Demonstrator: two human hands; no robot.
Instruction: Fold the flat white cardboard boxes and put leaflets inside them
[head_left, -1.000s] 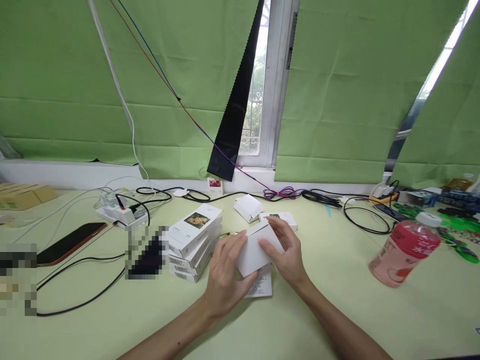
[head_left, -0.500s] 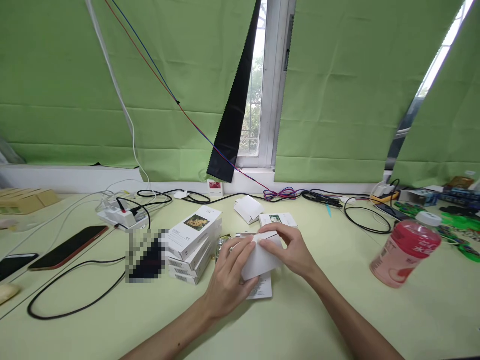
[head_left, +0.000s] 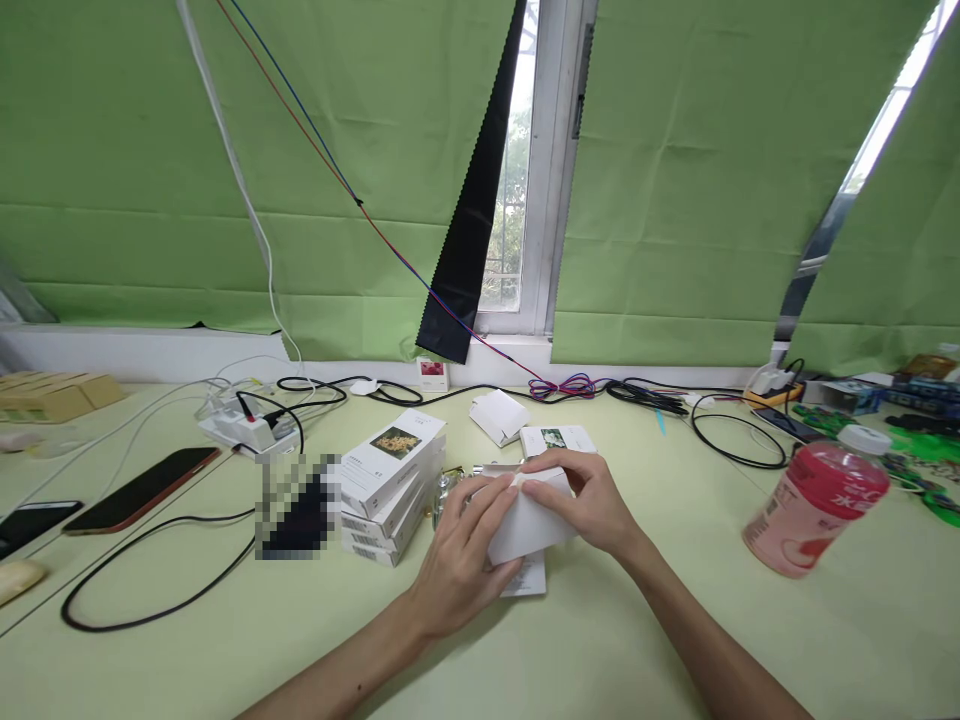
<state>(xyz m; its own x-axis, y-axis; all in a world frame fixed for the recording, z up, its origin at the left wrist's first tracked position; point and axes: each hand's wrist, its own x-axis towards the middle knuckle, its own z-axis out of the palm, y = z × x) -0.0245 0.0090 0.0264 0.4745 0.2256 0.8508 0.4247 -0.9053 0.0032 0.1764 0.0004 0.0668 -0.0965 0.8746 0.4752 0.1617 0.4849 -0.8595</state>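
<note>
Both hands hold a small white cardboard box (head_left: 529, 525) above the middle of the table. My left hand (head_left: 461, 550) wraps round its left side, thumb beneath and fingers on the upper edge. At the upper right, my right hand (head_left: 589, 495) grips the same box, fingers bent over its far edge and thumb on the top. A printed white sheet or box (head_left: 529, 577) lies partly hidden under it. Just left of my left hand is a stack of white boxes (head_left: 390, 460) with a yellow flower picture on top. Shiny metallic items (head_left: 448, 490) show partly behind my left fingers.
Behind the hands lie an opened white box (head_left: 499, 416) and a white box with a flower picture (head_left: 577, 440). A pink drink bottle (head_left: 817, 505) stands at right. Phones (head_left: 142, 488), a power strip (head_left: 251, 430) and a looping black cable (head_left: 142, 628) occupy the left.
Both hands keep their hold on the white box, with only slight finger movement at its upper edge. A dark line near the right fingers no longer shows. The view has shifted slightly.
</note>
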